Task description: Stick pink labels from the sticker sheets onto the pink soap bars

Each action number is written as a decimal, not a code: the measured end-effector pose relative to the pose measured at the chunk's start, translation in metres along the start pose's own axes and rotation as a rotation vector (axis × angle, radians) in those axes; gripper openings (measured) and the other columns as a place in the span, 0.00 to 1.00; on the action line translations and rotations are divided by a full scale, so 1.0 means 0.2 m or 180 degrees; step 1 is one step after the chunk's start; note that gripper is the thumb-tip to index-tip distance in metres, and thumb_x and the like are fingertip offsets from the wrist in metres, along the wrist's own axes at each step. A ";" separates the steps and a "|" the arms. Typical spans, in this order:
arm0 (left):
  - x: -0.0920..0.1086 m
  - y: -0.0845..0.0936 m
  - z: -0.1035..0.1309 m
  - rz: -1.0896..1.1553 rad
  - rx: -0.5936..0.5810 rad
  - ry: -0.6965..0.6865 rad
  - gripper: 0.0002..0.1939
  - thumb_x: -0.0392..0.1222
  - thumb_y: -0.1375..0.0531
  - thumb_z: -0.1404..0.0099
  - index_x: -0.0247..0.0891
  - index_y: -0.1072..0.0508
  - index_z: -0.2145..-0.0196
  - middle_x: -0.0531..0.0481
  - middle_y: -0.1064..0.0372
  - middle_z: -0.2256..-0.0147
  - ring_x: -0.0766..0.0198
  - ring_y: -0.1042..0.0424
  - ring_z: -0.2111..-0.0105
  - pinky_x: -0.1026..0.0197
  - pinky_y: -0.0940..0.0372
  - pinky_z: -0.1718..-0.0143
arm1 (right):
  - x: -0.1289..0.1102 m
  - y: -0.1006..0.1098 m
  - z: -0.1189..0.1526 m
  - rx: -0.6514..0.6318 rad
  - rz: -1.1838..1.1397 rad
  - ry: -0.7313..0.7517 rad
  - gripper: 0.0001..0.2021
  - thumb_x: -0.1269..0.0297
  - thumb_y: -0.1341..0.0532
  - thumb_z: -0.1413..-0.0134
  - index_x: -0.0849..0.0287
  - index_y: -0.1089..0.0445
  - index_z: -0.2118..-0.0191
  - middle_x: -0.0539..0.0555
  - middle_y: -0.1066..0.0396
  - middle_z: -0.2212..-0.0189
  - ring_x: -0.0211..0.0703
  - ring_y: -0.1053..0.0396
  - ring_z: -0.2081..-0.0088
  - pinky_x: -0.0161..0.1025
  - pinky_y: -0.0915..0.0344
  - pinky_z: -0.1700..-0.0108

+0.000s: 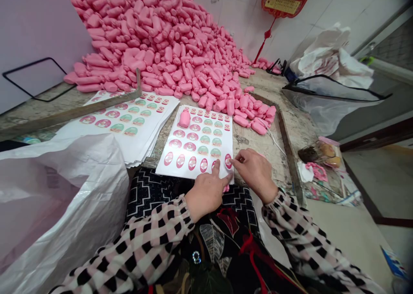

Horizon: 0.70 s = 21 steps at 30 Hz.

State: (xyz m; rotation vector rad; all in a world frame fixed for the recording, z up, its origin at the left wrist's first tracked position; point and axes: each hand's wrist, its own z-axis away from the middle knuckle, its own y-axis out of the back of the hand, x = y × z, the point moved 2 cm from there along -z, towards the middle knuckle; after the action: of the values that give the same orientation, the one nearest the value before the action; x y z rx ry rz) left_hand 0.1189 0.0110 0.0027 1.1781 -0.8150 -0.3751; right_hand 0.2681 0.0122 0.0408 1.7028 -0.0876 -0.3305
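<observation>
A white sheet of stickers [198, 135], printed with pink and green labels, lies at the table's front edge. My left hand [209, 188] rests on its lower right part, index finger stretched onto the bottom row; a bit of a pink bottle [226, 188] shows beneath that hand, mostly hidden. At the sheet's right edge, the thumb and index finger of my right hand [253, 169] pinch at the last oval sticker [228, 161] of the bottom row. One pink bottle [184, 118] sits on the sheet's upper left corner.
A large heap of pink bottles [167, 49] covers the back of the table. More sticker sheets [129, 117] lie at the left under a metal bar [106, 103]. A white plastic bag [80, 186] stands at the lower left; another bag [329, 100] is at the right.
</observation>
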 end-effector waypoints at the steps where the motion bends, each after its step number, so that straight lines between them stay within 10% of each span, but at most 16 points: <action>1: 0.00 0.00 0.00 0.0069 0.0013 -0.0018 0.28 0.41 0.48 0.40 0.52 0.44 0.42 0.38 0.61 0.38 0.45 0.32 0.59 0.48 0.40 0.62 | 0.01 0.01 -0.01 0.0061 -0.0117 -0.0091 0.13 0.51 0.42 0.51 0.54 0.31 0.75 0.49 0.31 0.72 0.39 0.37 0.71 0.36 0.53 0.74; 6: -0.06 0.07 0.02 0.1554 0.0370 0.0049 0.25 0.47 0.44 0.41 0.47 0.39 0.45 0.42 0.42 0.46 0.51 0.33 0.57 0.51 0.40 0.57 | 0.07 0.03 -0.01 0.0146 -0.1834 -0.0461 0.16 0.48 0.39 0.57 0.57 0.31 0.74 0.49 0.34 0.78 0.36 0.40 0.76 0.34 0.48 0.74; 13: -0.14 0.11 0.01 0.6433 0.0367 0.0936 0.25 0.63 0.50 0.41 0.41 0.35 0.56 0.52 0.36 0.70 0.71 0.36 0.78 0.66 0.39 0.77 | -0.12 -0.01 0.10 -0.0017 -0.3786 -0.0307 0.12 0.56 0.36 0.58 0.60 0.34 0.76 0.47 0.35 0.78 0.34 0.41 0.75 0.33 0.42 0.71; 21: -0.15 0.08 0.00 0.7260 0.0347 0.1054 0.25 0.59 0.46 0.41 0.33 0.31 0.59 0.49 0.36 0.72 0.69 0.34 0.76 0.66 0.37 0.78 | -0.21 -0.08 0.15 -0.0388 -0.3778 -0.0045 0.11 0.58 0.35 0.58 0.60 0.32 0.75 0.48 0.33 0.77 0.35 0.39 0.74 0.33 0.41 0.70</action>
State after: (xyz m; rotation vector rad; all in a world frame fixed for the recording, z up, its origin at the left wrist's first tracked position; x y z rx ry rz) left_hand 0.0962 0.0357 0.0066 -0.1558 -1.3327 1.6701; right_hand 0.2171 -0.0030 0.0290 1.4599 0.9457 -1.1833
